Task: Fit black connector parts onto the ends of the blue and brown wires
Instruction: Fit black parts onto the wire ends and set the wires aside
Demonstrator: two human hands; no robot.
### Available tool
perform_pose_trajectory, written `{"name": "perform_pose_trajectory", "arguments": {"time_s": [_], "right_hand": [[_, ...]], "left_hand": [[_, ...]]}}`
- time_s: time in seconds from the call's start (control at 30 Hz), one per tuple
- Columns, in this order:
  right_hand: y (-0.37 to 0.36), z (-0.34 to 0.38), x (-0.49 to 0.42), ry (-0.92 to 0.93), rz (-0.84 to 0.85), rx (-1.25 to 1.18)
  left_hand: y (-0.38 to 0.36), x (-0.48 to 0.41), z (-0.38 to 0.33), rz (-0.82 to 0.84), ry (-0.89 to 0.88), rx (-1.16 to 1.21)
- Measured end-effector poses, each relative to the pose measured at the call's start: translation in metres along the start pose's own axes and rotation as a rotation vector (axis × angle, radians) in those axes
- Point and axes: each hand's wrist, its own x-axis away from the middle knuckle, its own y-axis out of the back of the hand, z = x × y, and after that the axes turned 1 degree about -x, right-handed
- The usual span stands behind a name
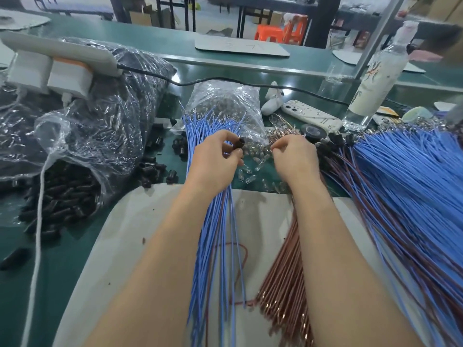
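Centrally, left hand (215, 157) pinching a black connector part (241, 143) between thumb and fingers, above the blue wires (216, 246) on the surface (70, 261), right hand (293, 157) just beside it, pinching a wire end (270, 146), colour unclear, brown wires (283, 289) lying to the right.

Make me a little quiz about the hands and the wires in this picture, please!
1. True or false: the left hand holds a black connector.
2. Where does the bag of black connectors lie? A: left of both hands. B: right of both hands. C: between the hands.
3. Fill the gap: the wires running under the left hand are mostly ____.

Key: 1 true. 2 A. 3 blue.
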Motion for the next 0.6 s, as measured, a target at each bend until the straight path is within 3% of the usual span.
{"name": "perform_pose_trajectory", "arguments": {"time_s": [0.27,0.37,0.5,0.6], "right_hand": [[-0.016,-0.001,-0.008,-0.008,0.036,0.220],[-0.017,-0.003,-0.006,-0.003,0.043,0.196],[-0.001,-0.001,0.008,0.053,-0.033,-0.260],[0.014,0.005,0.030,0.134,0.005,-0.622]], "left_hand": [[-0.004,0.003,0.001,0.013,0.002,0.032],[-0.003,0.005,0.000,0.029,-0.006,0.050],[-0.002,0.010,0.000,0.049,-0.034,0.076],[-0.001,0.015,0.001,0.069,-0.057,0.112]]}}
